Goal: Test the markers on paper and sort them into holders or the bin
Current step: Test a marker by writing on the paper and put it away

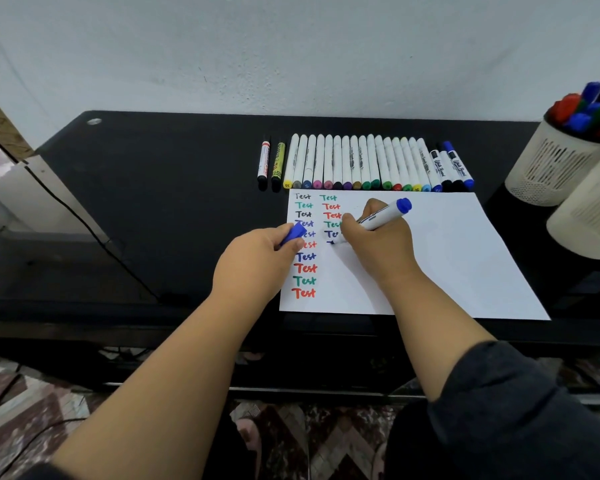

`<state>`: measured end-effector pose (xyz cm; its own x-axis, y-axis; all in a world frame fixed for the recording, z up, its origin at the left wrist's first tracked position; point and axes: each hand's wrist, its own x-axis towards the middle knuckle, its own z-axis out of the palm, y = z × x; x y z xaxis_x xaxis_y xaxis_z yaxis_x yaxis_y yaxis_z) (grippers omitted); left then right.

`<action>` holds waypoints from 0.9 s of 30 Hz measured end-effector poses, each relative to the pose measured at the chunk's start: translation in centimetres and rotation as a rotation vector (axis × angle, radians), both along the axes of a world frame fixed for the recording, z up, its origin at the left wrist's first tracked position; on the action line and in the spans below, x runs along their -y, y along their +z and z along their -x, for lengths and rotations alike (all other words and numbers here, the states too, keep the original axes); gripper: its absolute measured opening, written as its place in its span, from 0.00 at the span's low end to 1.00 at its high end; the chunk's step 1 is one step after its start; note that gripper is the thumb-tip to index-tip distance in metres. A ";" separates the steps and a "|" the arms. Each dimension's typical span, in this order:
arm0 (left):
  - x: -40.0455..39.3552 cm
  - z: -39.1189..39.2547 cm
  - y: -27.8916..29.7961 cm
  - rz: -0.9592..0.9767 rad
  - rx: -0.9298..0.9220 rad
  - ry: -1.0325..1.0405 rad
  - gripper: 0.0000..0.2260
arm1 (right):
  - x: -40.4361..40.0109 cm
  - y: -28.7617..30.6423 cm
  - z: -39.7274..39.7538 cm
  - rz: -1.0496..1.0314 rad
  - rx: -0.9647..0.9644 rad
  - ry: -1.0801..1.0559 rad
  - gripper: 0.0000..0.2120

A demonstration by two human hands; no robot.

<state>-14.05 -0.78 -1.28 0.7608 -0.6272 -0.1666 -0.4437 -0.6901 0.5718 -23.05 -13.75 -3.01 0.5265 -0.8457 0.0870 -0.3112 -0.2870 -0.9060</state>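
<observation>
A white sheet of paper (440, 258) lies on the black desk (174, 188), with two columns of the word "Test" in black, green, blue and red. My right hand (378, 244) grips a blue whiteboard marker (383, 216), its tip on the paper under the second column where a short blue stroke shows. My left hand (257, 254) pinches the blue cap (292, 233) at the paper's left edge. A row of several markers (361, 164) lies side by side behind the paper.
A cream mesh holder (555, 164) with several red, blue, green and black markers stands at the far right. A second cream holder (589, 213) stands in front of it. A cable (84, 220) runs along the desk's left edge. The wall is right behind.
</observation>
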 end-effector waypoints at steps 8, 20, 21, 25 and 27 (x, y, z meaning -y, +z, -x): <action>-0.2 0.0 -0.2 0.049 0.001 0.006 0.21 | -0.2 0.3 0.2 -0.016 0.007 -0.035 0.18; -0.3 0.2 0.0 0.067 -0.022 -0.003 0.21 | -0.2 0.3 0.3 -0.001 0.031 -0.085 0.18; -0.3 0.2 0.0 0.064 -0.024 -0.004 0.21 | -0.2 0.3 0.3 0.002 0.031 -0.084 0.19; -0.3 0.3 0.0 0.041 -0.014 -0.011 0.21 | -0.2 0.2 0.3 0.007 0.018 -0.076 0.18; -0.2 0.3 0.0 0.041 -0.016 -0.011 0.21 | -0.2 0.2 0.3 0.006 0.017 -0.078 0.18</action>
<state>-14.30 -0.59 -1.26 0.7512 -0.6422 -0.1526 -0.4419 -0.6610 0.6065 -23.39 -13.52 -2.80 0.4577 -0.8834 0.1001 -0.3173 -0.2675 -0.9098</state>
